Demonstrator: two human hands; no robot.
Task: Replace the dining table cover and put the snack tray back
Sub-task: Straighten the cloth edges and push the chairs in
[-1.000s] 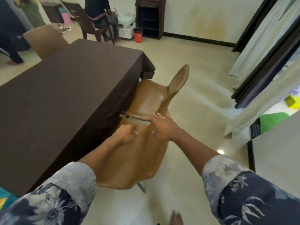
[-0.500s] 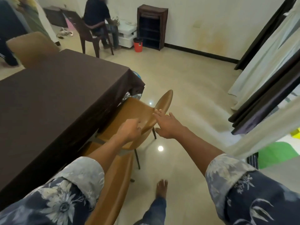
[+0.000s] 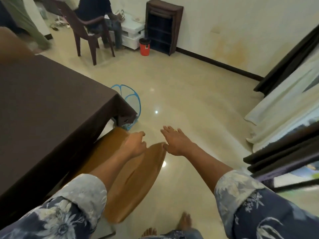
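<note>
1. Brown table cover [image 3: 43, 104] lies spread flat with its corner draped down; the cover step looks done.
2. Tan chair [image 3: 138, 178] sits at the table edge, seat partly under, probably to clear the walkway.
3. Left hand [image 3: 136, 144] is above the chair back, fingers loosely curled, gripping nothing.
4. Right hand [image 3: 176, 142] has fingers spread, thumb at the chair-back top edge; contact unclear.
5. Snack tray not in view; fetching it is likely next.

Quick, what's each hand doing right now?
Left hand: fingers loosely curled, nothing in its grip.
Right hand: open, fingers straight, holding nothing.
</note>
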